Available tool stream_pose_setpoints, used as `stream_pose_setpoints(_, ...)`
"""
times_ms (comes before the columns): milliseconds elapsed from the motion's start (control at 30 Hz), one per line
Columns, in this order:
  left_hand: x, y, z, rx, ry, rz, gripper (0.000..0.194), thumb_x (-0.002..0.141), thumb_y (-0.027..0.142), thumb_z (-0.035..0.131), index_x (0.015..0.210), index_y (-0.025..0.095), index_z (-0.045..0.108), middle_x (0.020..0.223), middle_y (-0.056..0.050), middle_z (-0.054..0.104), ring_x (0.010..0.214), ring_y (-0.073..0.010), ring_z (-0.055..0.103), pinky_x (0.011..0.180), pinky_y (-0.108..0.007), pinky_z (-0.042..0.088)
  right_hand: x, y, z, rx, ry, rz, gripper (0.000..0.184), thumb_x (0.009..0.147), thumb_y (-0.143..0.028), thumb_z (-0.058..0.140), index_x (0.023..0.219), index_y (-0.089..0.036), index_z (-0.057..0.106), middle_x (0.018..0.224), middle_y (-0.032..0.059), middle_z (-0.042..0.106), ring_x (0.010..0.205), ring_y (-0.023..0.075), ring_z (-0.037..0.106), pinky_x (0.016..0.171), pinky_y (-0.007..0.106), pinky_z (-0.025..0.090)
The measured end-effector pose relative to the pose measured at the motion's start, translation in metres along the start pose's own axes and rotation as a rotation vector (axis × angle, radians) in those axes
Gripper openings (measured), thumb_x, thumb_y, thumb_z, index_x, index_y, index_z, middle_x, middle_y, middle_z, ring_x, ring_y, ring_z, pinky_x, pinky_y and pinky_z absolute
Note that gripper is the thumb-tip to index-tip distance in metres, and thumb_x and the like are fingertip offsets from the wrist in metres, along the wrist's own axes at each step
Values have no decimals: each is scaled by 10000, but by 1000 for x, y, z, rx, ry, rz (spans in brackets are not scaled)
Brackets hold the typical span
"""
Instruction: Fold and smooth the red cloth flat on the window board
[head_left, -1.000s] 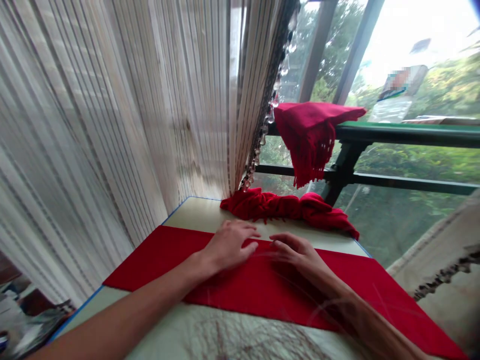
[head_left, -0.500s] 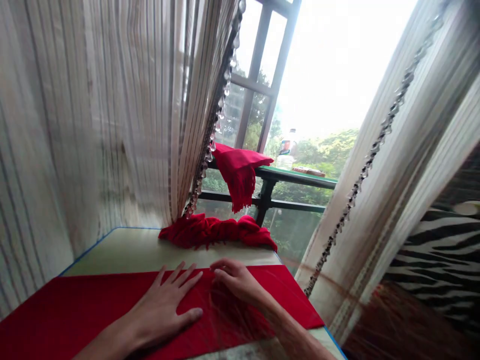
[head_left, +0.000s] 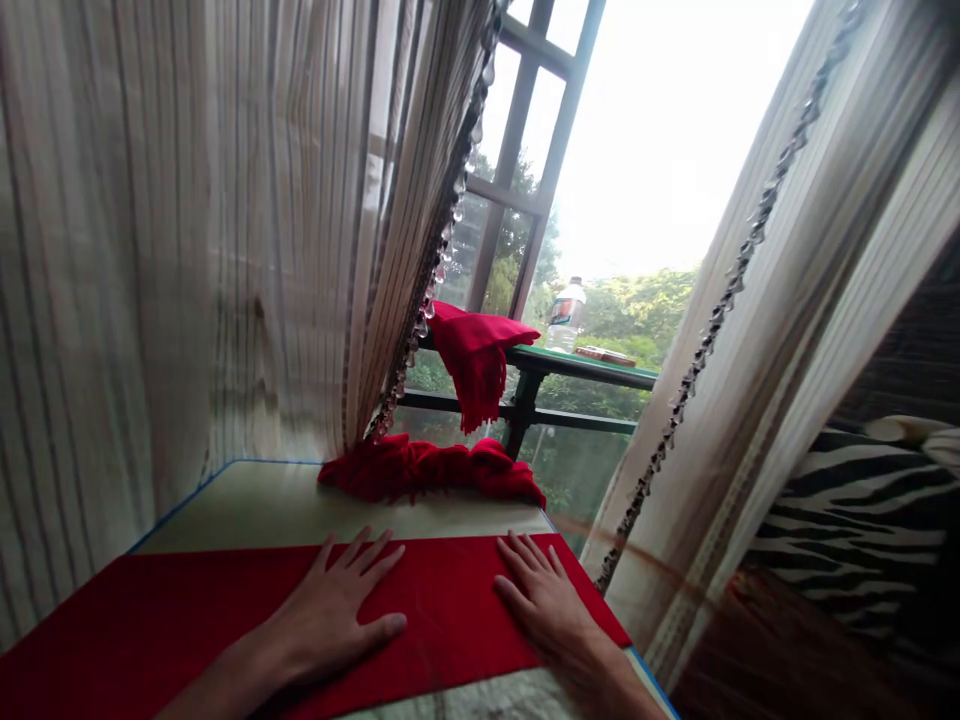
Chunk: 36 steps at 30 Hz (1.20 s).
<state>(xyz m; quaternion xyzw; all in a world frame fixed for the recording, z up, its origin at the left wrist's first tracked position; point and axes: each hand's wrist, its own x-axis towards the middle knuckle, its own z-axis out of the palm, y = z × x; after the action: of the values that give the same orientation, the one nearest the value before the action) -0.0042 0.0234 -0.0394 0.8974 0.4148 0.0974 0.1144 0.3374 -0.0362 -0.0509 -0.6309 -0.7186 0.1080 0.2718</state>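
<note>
"Across the pale surface (head_left: 292, 512), how does the red cloth (head_left: 442, 600) lie?"

"Flat and lengthwise, its far edge nearly straight. It runs from the lower left to the right side, and a bare strip shows beyond it."

"What has just changed?"

"The right hand (head_left: 544, 600). Half a second ago it was curled close beside the left hand (head_left: 337, 605); now it is spread out near the cloth's right end. The left hand has kept much the same place and pose."

"And what does that mean for the work?"

"The cloth seems covered at two points well apart, with a smooth stretch between, so I'd judge it better steadied along its length."

"Is either hand gripping?"

"No. Both are palm down with fingers splayed and nothing pinched. The left fingertips reach just past the far edge; the right ones come about level with it. The left thumb points inward, the right thumb likewise. How hard they press, I can't tell."

"And the forearms?"

"They come in from the lower edge of the view, the right wrist crossing the cloth's near edge."

"Further out?"

"Crumpled red fabric (head_left: 442, 470) at the surface's far end, then a fringed red scarf (head_left: 472, 350) draped over the rail (head_left: 577, 368), just beside a bottle (head_left: 566, 315)."
</note>
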Motion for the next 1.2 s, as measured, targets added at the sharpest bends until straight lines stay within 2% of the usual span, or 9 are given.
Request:
stream_pose_setpoints(300,-3,9,-11,-13,-33,-18,804,887,785,389,1554,347,287,1631,-35,208,1515,-359,83,1183,-658,-4,0,-6,0,-89,-10,-1,534,912,-590,520,1430,-478,452,1571,26,382,1476,332,243,1221,567,125)
stream_pose_setpoints(567,-7,10,-13,-29,-37,-23,824,880,800,398,1561,354,263,1640,-33,171,1516,-353,84,1191,-648,5,4,-4,-3,-207,-113,38,636,923,-688,409,1496,-416,377,1606,31,306,1493,344,195,1209,631,117)
stream_pose_setpoints(667,-9,12,-14,-18,-46,-36,822,878,797,412,1561,363,266,1641,-27,172,1518,-348,81,1194,-641,1,10,-24,2,-234,-138,15,702,924,-715,371,1526,-355,345,1630,59,251,1503,359,153,1203,651,101)
stream_pose_setpoints(800,-10,20,-17,14,-64,-43,834,886,785,426,1570,335,265,1643,-59,186,1522,-338,96,1192,-642,13,22,-73,29,-197,-203,-131,746,946,-728,282,1555,-297,287,1658,51,152,1527,289,83,1230,575,89)
stream_pose_setpoints(867,-9,22,-17,31,-63,-33,866,882,790,427,1577,302,257,1642,-77,198,1524,-334,96,1193,-636,17,25,-93,43,-166,-249,-187,718,959,-715,269,1552,-310,289,1655,40,172,1527,286,96,1227,588,76)
stream_pose_setpoints(933,-8,22,-15,38,-58,-25,889,876,803,420,1578,283,258,1644,-85,197,1525,-336,93,1191,-640,26,26,-102,49,-148,-287,-208,689,969,-697,271,1542,-316,312,1645,36,217,1525,298,111,1220,613,62)
stream_pose_setpoints(1000,-8,21,-13,42,-50,-26,895,868,819,407,1574,284,273,1646,-85,194,1524,-340,94,1186,-652,28,24,-94,47,-147,-305,-199,673,979,-676,273,1536,-302,330,1640,46,233,1523,296,120,1221,615,54)
stream_pose_setpoints(1067,-8,19,-11,41,-42,-22,903,859,840,388,1569,293,284,1646,-87,198,1524,-343,95,1182,-657,21,19,-72,37,-163,-302,-166,684,980,-664,281,1539,-273,326,1640,68,224,1524,294,117,1224,612,43)
stream_pose_setpoints(1200,-8,15,-7,25,-35,3,924,846,869,344,1569,297,284,1646,-92,199,1524,-349,89,1181,-657,15,5,10,11,-278,-203,-17,651,978,-643,242,1547,-331,291,1645,18,203,1523,248,91,1243,552,68)
